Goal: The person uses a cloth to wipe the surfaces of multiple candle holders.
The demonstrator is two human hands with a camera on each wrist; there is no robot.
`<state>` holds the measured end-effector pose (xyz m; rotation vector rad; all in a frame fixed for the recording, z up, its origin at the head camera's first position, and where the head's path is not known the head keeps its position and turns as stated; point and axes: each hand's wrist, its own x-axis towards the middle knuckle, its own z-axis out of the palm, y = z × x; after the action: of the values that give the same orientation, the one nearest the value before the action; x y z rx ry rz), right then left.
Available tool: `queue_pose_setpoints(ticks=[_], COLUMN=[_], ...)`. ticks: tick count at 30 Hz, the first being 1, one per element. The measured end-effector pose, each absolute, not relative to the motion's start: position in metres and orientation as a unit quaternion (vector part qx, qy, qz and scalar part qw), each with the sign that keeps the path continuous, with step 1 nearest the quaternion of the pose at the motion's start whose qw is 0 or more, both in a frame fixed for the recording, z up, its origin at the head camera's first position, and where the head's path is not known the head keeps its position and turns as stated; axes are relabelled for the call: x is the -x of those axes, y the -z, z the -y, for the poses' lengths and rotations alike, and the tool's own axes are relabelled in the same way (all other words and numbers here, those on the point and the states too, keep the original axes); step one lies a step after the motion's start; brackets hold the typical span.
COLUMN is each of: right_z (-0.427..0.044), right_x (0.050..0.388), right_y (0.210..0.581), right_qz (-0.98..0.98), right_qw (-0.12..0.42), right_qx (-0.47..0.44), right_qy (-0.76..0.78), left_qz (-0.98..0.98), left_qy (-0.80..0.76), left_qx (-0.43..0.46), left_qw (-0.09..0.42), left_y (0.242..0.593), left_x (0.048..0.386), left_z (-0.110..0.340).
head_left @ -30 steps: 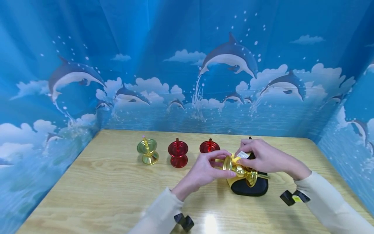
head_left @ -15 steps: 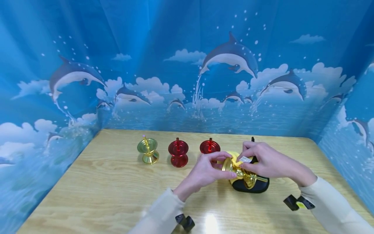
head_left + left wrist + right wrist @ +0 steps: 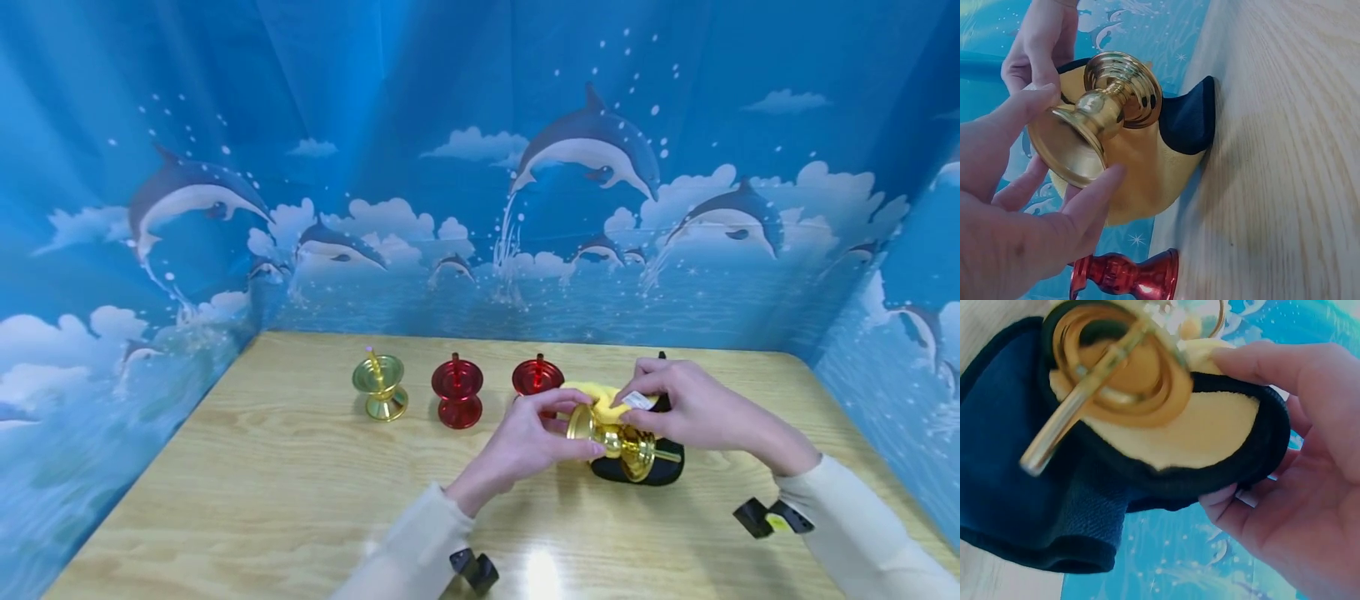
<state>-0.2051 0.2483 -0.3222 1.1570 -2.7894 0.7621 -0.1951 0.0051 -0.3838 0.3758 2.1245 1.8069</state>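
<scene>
Gold holder (image 3: pixel 612 443) is up off the table (image 3: pixel 300 500), on its side, between the two hands. Left hand (image 3: pixel 528 431) grasps it, thumb and fingers around the base (image 3: pixel 579 423), so that's the nearer hand. Long axis runs base left, spike (image 3: pixel 669 456) right, spike end angled slightly toward the person. Right hand (image 3: pixel 690 406) pinches the yellow-and-black cloth (image 3: pixel 600 394) by its white label (image 3: pixel 638 401). Key relation: holder lies just on the person's side of the right fingertips. Cloth looks against it; contact I can't confirm.

Bright head view, white glare on the table (image 3: pixel 315 500), gold candlestick (image 3: pixel 1166 397) blurry in the right-wrist view.
</scene>
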Motion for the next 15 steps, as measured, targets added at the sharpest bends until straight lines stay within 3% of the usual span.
queue_pose_setpoints(ticks=[15], right_z=[-0.277], right_x=[0.213], right_y=[0.328], right_qz=[0.932], right_qw=[0.103], right_qx=[-0.224], right_qy=[-0.266], left_qz=[-0.717], left_qy=[-0.659], left_qx=[-0.133], left_qw=[0.181], left_y=[0.381], left_x=[0.196], left_z=[0.004])
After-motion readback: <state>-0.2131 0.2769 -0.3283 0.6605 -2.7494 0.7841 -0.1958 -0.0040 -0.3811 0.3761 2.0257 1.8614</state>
